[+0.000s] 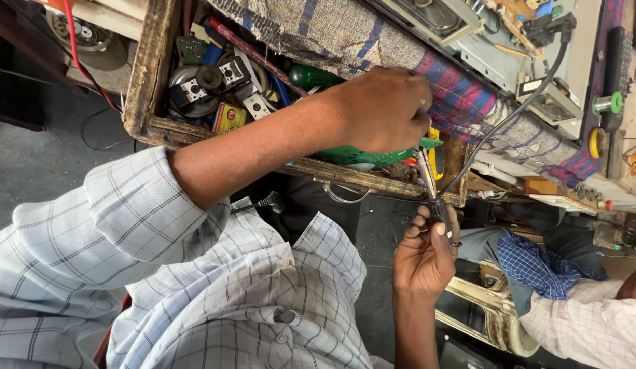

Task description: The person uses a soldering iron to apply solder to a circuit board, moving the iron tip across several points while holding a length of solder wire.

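Note:
My left hand [386,109] reaches over an open wooden drawer [150,75] and closes on a green circuit board [362,157] at the drawer's front edge. Just below it, my right hand [424,256] pinches a black cable [509,113] between thumb and fingers, together with a thin metal tool [426,171] that points up toward the board. The cable runs up and right to a black plug [554,27] on a grey metal chassis [509,65]. My left palm hides most of the board.
The drawer holds several small parts, speakers, a green-handled screwdriver [314,75] and red wires. A striped cloth [461,92] lies under the chassis on the bench. Another person in a checked sleeve [591,321] with a blue cloth [536,263] sits at lower right.

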